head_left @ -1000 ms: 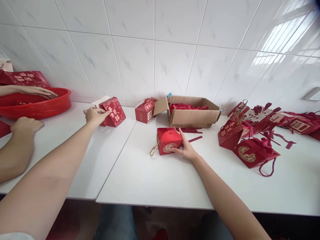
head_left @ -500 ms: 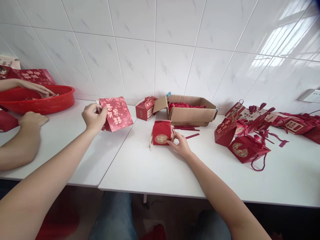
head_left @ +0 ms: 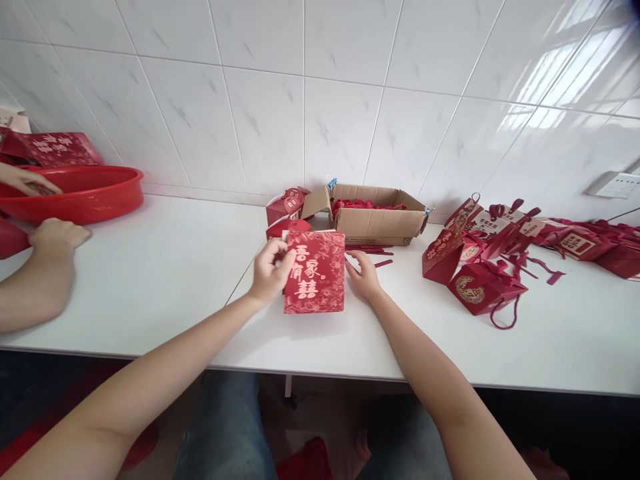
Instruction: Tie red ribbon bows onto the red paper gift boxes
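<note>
My left hand point(head_left: 273, 270) grips the left edge of a red gift box point(head_left: 315, 277) printed with pale characters and flowers; its printed face is toward me. At the box's right edge is my right hand point(head_left: 364, 275), thumb and fingers apart. Whether its fingertips touch the box is hard to make out. Partly hidden behind the held box, a small red box point(head_left: 285, 229) sits in front of another dark red candy box point(head_left: 285, 205).
Behind stands an open cardboard box point(head_left: 383, 227) of red ribbons, with dark red strips point(head_left: 373, 250) before it. Several red gift boxes point(head_left: 485, 287) with cords occupy the right. At left, another person's hand point(head_left: 30, 180) reaches into a red basin point(head_left: 110, 193).
My left hand has brought the printed gift box rightward to the middle. The small red box has left my right hand and now sits farther back. The other person's hand has shifted left.
</note>
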### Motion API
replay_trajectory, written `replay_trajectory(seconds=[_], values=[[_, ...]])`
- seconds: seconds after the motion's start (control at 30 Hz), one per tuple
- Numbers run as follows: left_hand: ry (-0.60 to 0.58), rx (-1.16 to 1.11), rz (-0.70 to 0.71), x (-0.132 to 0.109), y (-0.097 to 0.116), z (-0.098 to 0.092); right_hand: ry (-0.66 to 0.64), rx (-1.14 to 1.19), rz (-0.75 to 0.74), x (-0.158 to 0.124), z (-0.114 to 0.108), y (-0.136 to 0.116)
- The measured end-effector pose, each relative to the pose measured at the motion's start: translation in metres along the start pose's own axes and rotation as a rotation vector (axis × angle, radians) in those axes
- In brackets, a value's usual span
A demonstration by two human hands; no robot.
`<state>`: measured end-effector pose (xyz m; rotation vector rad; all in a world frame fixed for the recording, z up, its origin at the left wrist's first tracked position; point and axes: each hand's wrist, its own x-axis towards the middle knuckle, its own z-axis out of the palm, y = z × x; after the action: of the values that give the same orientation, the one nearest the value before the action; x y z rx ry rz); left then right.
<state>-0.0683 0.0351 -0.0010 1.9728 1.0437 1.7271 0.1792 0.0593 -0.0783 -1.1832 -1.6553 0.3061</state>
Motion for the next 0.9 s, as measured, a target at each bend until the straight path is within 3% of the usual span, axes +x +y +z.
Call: replay_trajectory(seconds=[0.13,0.37,0.57,0.77,0.9], values=[[0.023,0.083,0.050,-0.008,-0.029,0.033,0.142,-0.026,0.124,0.003,-0.009,0.006],[-0.104,0.008,0.258,-0.009,-0.068,0.030,0.087,-0.006,0.117,0.005,-0.009,0.003],[-0.230,-0.096,0.263,-0.010,-0.072,0.033,0.052,0.043,0.133,0.005,-0.012,0.003],[-0.165,-0.082,0.202,-0.010,-0.072,0.030,-0.014,0.155,0.128,0.003,-0.009,-0.005],[-0.167,-0.046,0.231,-0.009,-0.074,0.028,-0.152,0.397,0.253,0.002,-0.008,-0.008]])
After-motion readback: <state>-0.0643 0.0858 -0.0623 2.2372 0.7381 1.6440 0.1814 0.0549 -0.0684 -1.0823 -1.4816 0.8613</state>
